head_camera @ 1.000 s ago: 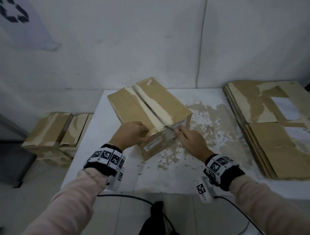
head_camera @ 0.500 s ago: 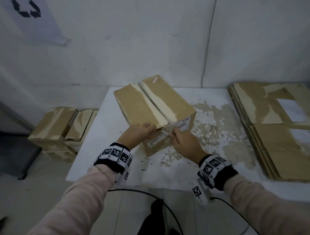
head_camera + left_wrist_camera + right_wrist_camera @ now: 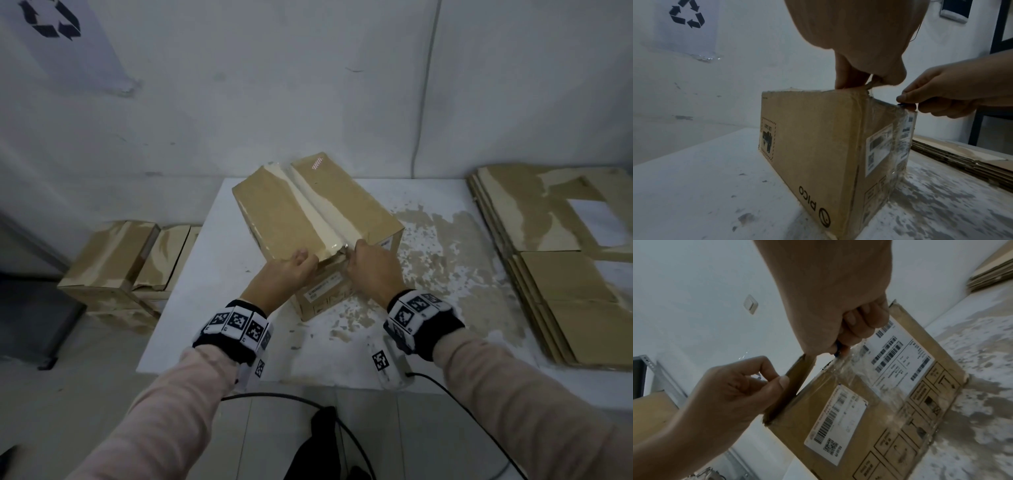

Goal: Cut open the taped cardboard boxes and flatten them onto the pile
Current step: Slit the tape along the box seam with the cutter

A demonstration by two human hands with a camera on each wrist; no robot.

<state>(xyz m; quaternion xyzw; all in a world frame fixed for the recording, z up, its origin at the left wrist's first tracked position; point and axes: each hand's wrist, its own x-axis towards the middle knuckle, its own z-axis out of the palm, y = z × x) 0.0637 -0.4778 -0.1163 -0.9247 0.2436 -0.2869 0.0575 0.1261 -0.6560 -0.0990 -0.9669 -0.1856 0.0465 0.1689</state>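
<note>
Fingers of the left hand (image 3: 286,274) curl over the near end of the box's left top flap, thumb pressed to its edge, lifting it slightly. Right hand (image 3: 373,270) fingers are curled tight around a small dark-tipped cutter (image 3: 837,352), its tip at the taped seam on the near top edge; the blade itself is too small to make out.

Table (image 3: 212,294): white worktop, its right half scarred with torn paper and glue residue. Pile (image 3: 565,274): flattened cardboard stacked along the right edge. Box (image 3: 308,212): stands skewed at the table's centre, toward the back edge, well apart from the pile; a pale tape strip runs the length of its top seam, and clear tape wraps down the labelled near end (image 3: 888,363). More taped boxes (image 3: 120,260) sit beyond the left edge, lower down.

Judged state: the seam cut is only starting at the near end; flattening has not begun.

Risks: the left thumb lies near the cutter's line, so a slip caused by tape suddenly giving way could reach it. A push along the seam could slide the light box toward the back edge, since only the flap is held. Wrinkled clear tape may snag the tip and tear cardboard instead of parting cleanly.
</note>
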